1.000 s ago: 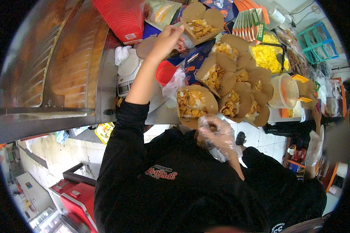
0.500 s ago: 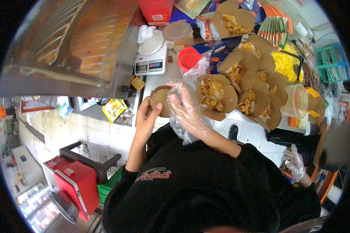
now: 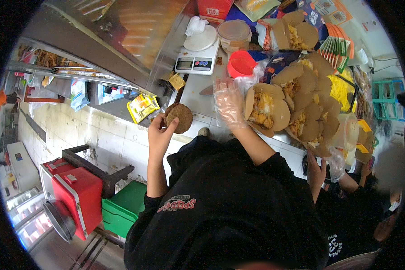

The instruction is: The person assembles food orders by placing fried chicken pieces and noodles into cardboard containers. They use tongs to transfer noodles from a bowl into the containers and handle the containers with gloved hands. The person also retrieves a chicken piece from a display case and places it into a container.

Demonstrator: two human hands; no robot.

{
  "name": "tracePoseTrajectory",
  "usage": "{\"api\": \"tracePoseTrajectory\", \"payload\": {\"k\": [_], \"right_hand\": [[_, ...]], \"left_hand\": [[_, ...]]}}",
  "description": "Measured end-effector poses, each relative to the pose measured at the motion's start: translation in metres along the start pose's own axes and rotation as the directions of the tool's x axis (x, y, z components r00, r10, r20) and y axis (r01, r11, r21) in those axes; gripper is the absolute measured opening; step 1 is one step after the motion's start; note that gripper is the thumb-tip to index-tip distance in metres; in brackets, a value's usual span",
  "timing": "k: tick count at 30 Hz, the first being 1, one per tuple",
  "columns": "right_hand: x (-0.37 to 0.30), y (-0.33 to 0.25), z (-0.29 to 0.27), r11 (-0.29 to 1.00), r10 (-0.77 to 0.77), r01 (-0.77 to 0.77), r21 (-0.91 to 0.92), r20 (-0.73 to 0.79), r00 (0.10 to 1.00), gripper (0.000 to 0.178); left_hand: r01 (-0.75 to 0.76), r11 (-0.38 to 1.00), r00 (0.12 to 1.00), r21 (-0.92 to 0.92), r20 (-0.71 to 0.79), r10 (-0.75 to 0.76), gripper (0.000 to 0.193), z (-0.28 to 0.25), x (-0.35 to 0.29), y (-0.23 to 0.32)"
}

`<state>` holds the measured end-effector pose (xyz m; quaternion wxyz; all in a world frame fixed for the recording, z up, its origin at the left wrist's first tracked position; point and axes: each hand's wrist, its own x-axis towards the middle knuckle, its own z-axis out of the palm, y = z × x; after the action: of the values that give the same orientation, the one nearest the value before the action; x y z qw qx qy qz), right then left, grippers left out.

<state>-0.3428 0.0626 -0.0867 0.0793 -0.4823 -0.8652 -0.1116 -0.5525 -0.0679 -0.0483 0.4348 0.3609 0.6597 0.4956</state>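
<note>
My bare left hand (image 3: 159, 137) pinches round brown patties (image 3: 180, 119) by their lower edge, held up in front of the counter. A second disc peeks out behind the front one. My right hand (image 3: 229, 104) wears a clear plastic glove and lies over the counter, fingers stretched out. A small dark brown piece (image 3: 206, 91) shows beside its fingertips; what it is, and whether they touch it, I cannot tell. Just right of the glove is an open cardboard box (image 3: 279, 112) with rice and fried chicken pieces.
Several more filled boxes (image 3: 297, 85) crowd the right side. A digital scale (image 3: 195, 63), a red cup (image 3: 241, 63) and a lidded tub (image 3: 234, 33) stand behind. A co-worker's gloved hand (image 3: 336, 163) is at the far right. Red cool boxes (image 3: 78, 198) stand lower left.
My hands have moved apart: the left has drawn the patties left and down, the right has left them for the counter. The view has shifted, and a co-worker's hands have reached the boxes.
</note>
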Motion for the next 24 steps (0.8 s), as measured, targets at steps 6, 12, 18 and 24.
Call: {"api": "tracePoseTrajectory", "payload": {"k": [6,12,18,24], "right_hand": [[-0.008,0.000,-0.020,0.923,-0.355,0.358,0.142,-0.048,0.934,0.042],[0.008,-0.005,-0.073,0.721,-0.441,0.598,0.351,-0.433,0.786,0.038],[0.030,0.012,-0.131,0.599,-0.098,0.527,0.603,-0.598,0.796,0.051],[0.048,0.042,-0.211,0.103,0.740,-0.041,0.994,-0.049,0.670,0.039]], "left_hand": [[0.008,0.998,1.000,0.059,0.000,-0.008,0.022,-0.003,0.004,-0.015],[0.144,0.989,0.987,-0.014,0.073,-0.143,0.023,0.007,0.007,-0.029],[0.143,0.989,0.986,0.020,0.088,-0.144,0.029,0.036,0.014,-0.010],[0.111,0.981,0.993,0.160,0.023,-0.117,0.035,0.058,0.038,-0.008]]}}
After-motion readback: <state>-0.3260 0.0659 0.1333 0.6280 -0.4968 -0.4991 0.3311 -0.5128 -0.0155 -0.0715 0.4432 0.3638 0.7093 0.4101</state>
